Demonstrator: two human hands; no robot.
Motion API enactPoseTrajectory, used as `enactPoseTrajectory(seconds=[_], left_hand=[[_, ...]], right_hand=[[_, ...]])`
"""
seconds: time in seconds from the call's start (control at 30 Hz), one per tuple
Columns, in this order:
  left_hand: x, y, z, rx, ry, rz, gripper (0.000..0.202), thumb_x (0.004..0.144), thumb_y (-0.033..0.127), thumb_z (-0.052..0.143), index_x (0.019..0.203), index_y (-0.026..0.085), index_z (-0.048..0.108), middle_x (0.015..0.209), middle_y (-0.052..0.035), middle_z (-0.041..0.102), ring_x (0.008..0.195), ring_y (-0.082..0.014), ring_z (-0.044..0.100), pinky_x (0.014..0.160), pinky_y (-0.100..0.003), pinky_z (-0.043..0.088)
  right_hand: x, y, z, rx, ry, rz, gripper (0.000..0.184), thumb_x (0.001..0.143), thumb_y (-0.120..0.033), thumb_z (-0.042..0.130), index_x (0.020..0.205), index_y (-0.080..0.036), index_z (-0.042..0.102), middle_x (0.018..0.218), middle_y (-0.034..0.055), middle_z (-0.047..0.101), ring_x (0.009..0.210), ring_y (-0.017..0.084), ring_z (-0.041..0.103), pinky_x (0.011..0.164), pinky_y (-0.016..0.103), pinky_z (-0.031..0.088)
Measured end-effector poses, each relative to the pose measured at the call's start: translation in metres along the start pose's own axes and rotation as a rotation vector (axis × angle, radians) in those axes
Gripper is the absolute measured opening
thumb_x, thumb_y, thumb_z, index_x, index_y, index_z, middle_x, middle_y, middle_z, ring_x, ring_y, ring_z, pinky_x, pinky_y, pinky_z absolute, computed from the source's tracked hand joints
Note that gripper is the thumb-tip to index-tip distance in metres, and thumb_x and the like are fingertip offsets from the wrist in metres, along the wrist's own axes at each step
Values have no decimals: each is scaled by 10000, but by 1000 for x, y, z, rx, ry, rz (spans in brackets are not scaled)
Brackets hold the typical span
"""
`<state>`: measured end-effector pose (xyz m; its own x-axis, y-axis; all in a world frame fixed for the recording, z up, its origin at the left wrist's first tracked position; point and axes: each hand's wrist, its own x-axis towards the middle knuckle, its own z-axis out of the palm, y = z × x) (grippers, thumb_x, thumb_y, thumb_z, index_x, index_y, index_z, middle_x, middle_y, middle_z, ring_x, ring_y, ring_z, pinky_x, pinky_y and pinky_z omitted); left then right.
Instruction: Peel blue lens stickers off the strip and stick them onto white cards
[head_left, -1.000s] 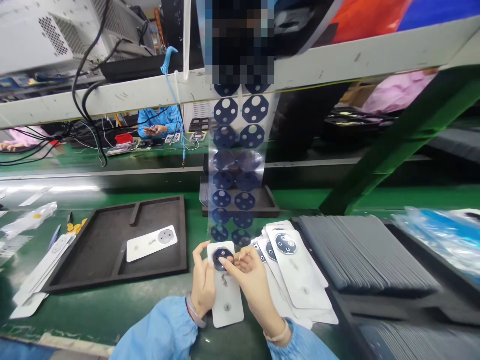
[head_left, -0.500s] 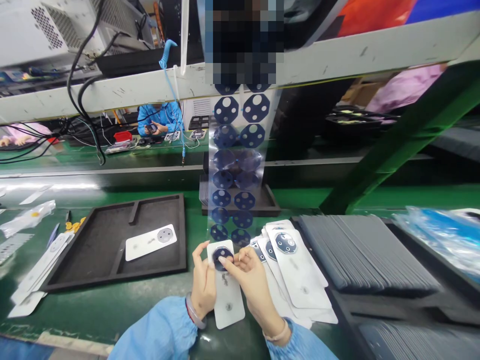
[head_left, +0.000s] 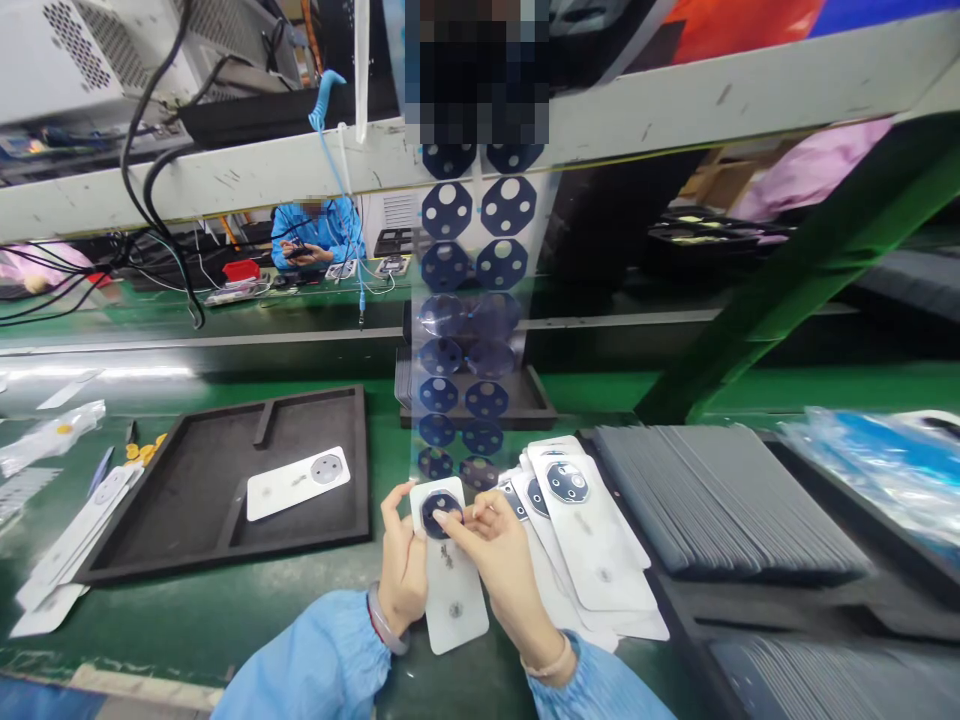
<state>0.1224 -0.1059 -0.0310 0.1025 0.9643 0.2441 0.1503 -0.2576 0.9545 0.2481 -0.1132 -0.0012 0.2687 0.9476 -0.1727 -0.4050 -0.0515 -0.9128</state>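
Between my hands is a white phone back cover (head_left: 456, 610), its far end slightly raised toward me. A dark blue round sticker (head_left: 441, 513) with holes lies over its camera area. My left hand (head_left: 403, 565) grips the cover's left edge between thumb and fingers. My right hand (head_left: 499, 545) is closed, thumb and fingertips pressed on the sticker; whether the fingers pinch its edge is hidden. Just right of my right hand lies a fanned pile of white back covers (head_left: 592, 545) with dark blue stickers on their camera areas.
A clear strip of dark blue stickers (head_left: 487, 399) hangs straight ahead. To the left, a black tray (head_left: 202, 480) holds one white cover (head_left: 298, 484); more covers (head_left: 75, 555) lie beyond. Right stands a tray of packed grey sheets (head_left: 735, 500). A person in blue (head_left: 319, 235) sits opposite.
The view has shifted slightly. Both hands stay on the cover in nearly the same pose, with the right thumb still on the sticker.
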Motion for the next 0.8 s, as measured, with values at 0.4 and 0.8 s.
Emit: enactPoseTrajectory(seconds=[0.4,0.8], left_hand=[[-3,2,6,-66,123,-74,369,923,396,513,1213,170,544,1295,-152,530,1086,-266,624,955,-404,500],[-3,0,7,3,132,-96,321,932,412,497,1101,155,589,1375,-163,459,1065,-255,650,950,-407,507]], right_hand=[[0,1,2,-45,4,-31,518,574,-422,882,707,-234,418,635,-45,606,589,141,629,570,249,507],[-2,1,2,-63,4,-55,491,608,-388,870,710,-229,417,648,-37,623,610,140,629,575,244,495]])
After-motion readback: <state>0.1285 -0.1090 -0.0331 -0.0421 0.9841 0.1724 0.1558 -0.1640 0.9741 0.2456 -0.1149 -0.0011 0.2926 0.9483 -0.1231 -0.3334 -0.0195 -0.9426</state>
